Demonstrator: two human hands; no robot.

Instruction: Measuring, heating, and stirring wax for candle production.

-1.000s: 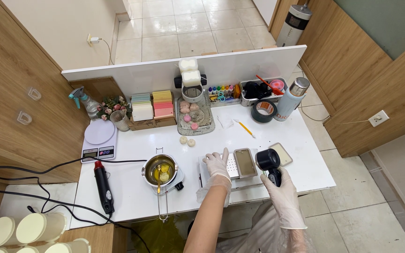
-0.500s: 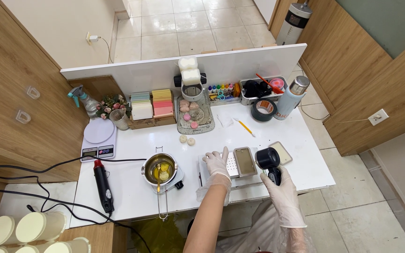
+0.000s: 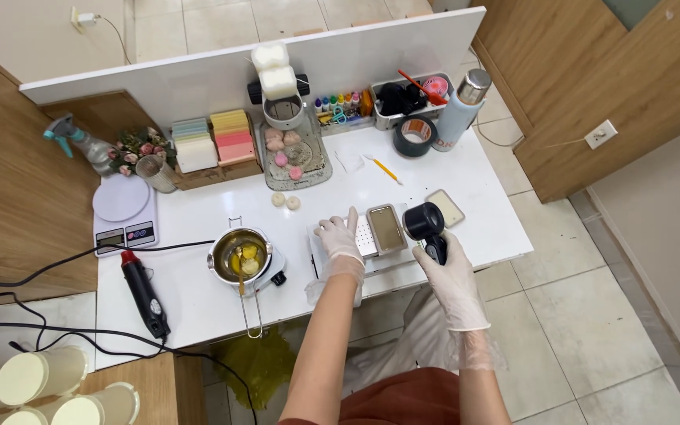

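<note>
I have my gloved right hand (image 3: 452, 271) wrapped around the handle of a black pitcher (image 3: 425, 223), held just over the near edge of the white table (image 3: 198, 299), beside a rectangular mould (image 3: 386, 228) filled with brownish liquid. My gloved left hand (image 3: 340, 242) lies flat, fingers loosely spread, on the white tray (image 3: 320, 260) next to that mould, with the small melting pot (image 3: 239, 256) to its left

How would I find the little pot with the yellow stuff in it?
Look at the white table, near its front edge, left of the gloved left hand. The small metal pot sits on a little white burner, beside the black-and-red heat gun. Only it holds yellow liquid.
</note>
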